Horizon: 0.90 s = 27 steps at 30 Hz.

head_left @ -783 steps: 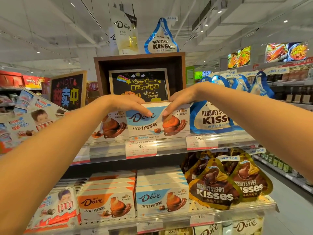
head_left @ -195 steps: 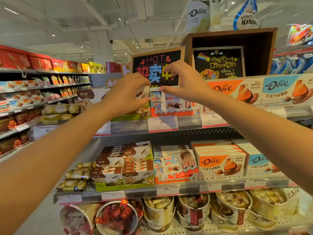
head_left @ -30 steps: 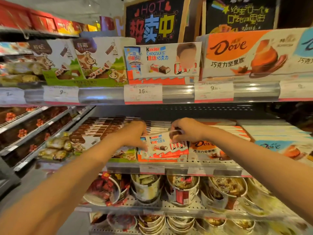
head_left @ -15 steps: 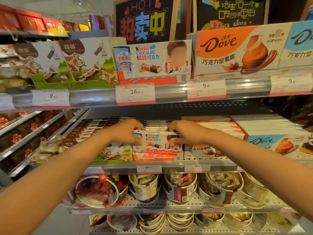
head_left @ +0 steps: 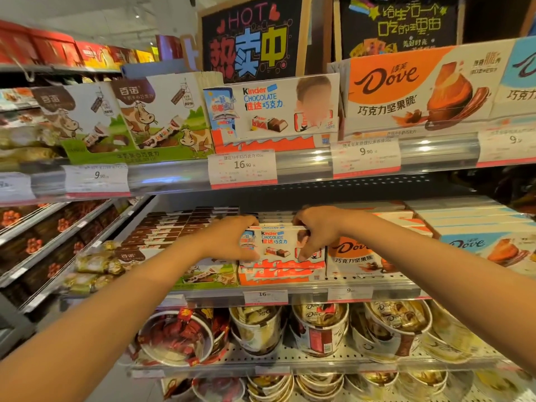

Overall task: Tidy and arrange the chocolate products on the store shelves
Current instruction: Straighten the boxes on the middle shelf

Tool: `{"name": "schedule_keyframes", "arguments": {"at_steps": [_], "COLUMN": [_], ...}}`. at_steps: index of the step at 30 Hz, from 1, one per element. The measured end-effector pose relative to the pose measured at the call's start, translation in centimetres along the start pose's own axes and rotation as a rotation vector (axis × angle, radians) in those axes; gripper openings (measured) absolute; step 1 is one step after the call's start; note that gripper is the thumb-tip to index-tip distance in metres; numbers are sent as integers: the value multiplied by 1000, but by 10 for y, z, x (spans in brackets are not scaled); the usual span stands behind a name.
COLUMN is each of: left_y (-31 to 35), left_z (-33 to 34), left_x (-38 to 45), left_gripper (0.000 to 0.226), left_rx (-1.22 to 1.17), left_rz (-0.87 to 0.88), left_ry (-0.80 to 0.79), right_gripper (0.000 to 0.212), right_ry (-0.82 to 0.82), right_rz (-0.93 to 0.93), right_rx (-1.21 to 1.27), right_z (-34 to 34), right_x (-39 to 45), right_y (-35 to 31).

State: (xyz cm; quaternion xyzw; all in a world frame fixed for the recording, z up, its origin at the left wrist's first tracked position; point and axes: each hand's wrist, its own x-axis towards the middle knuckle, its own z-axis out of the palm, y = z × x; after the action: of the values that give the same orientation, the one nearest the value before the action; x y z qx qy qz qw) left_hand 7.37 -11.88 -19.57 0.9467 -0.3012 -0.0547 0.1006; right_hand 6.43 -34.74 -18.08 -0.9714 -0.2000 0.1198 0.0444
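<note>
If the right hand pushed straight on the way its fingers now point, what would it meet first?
The right hand is already curled over the front Kinder box on the middle shelf, fingers pointing down and left across its face. Going on, it would probably meet the left hand gripping the box's other end, though depth is unclear.

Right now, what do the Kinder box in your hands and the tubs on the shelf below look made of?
Kinder box: printed cardboard by the look, with flat faces, crisp edges and a slight sheen. Tubs: probably clear plastic, since wrapped chocolates show through the walls; some carry printed bands.

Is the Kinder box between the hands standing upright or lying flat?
Upright. The Kinder box shows its printed front to the aisle; left hand and right hand grip its top corners.
</note>
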Motion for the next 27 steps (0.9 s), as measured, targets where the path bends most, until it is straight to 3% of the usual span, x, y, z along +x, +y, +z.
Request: {"name": "schedule_keyframes", "arguments": {"at_steps": [2, 6, 14, 17, 24, 27], "left_y": [2, 3, 6, 9, 10, 10], "left_z": [0, 0, -1, -3, 0, -2], "left_x": [2, 6, 11, 10, 8, 8], "left_gripper": [56, 45, 48, 50, 64, 66], "left_rx": [11, 32, -44, -4, 23, 41], "left_rz": [-20, -27, -54, -55, -40, -12], "left_ry": [6, 25, -53, -85, -81, -106], "right_gripper": [58, 62, 64, 66, 84, 84], "right_ry": [-16, -15, 3, -17, 123, 93], "right_rz": [14, 41, 6, -41, -37, -48], "right_rx": [0, 6, 80, 18, -120, -142], "right_z": [1, 5, 4, 5, 6, 9], "right_x": [5, 8, 5, 4, 4, 2], "right_y": [-4, -5, -5, -7, -9, -10]}}
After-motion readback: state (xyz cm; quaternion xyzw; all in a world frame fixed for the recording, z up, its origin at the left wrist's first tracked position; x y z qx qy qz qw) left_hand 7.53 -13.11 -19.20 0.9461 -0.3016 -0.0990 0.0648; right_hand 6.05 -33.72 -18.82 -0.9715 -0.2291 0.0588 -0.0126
